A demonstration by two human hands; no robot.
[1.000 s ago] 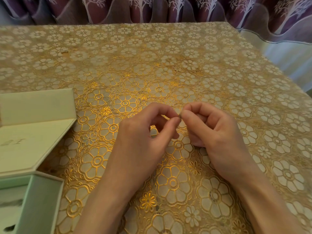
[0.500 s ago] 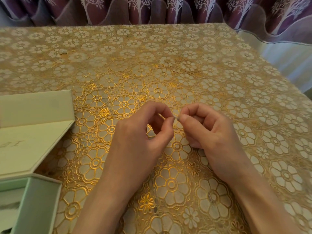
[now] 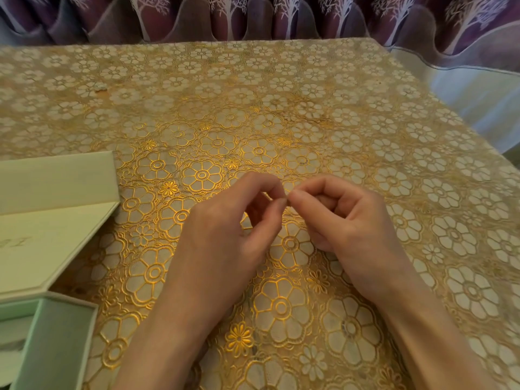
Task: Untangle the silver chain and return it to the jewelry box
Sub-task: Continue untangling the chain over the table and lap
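Box (image 3: 53,344) is sitting open at my near left on the tabletop (image 3: 281,305), lid (image 3: 56,209) folded back, well apart from my hands.

Left hand (image 3: 225,235) and right hand (image 3: 351,223) are hovering over mid-tabletop, fingertips meeting. Each is pinching thumb to forefinger on the chain (image 3: 286,200), other fingers curled in. I'm only seeing a tiny sliver of it between the fingertips; the rest is hidden or too fine to make out.

Step in hand, as I'm judging it: still untangling, working a knot at the pinch point. Nothing is going into the box yet.

Next move is calling for small, light pulls apart, teasing loops loose rather than yanking, which would tighten the knot. Then carrying the chain left and down to the box.

Versus a second ago: hands are staying in the same pinch and nearly the same spot, fingertips still meeting. Box isn't moving. No visible slack gained.

Far edge: purple curtain (image 3: 253,15) behind the tabletop.
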